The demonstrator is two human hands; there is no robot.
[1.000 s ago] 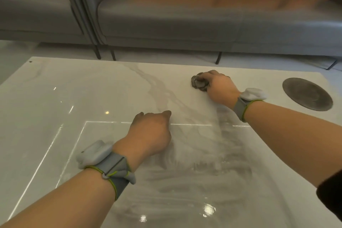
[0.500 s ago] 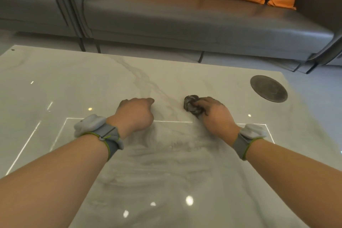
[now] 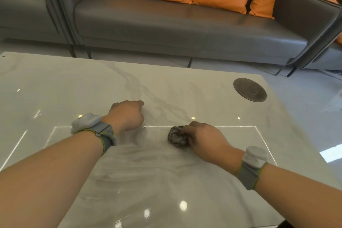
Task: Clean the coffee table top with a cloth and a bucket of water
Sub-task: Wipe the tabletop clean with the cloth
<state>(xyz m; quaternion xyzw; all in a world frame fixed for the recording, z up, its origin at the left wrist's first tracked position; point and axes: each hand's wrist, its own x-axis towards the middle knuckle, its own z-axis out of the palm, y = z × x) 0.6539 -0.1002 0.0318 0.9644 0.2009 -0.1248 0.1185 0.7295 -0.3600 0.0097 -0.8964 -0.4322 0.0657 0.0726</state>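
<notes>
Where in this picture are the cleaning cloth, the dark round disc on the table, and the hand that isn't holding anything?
cloth [image 3: 176,138]: head view, on the crumpled dark wad.
round disc [image 3: 249,89]: head view, its middle.
left hand [image 3: 127,116]: head view, back of the hand.

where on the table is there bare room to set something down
Bare marble lies left of the left hand, and along the far edge of the coffee table up to the dark round disc. It is crowded between the hands, where the right hand grips the cloth.
</notes>
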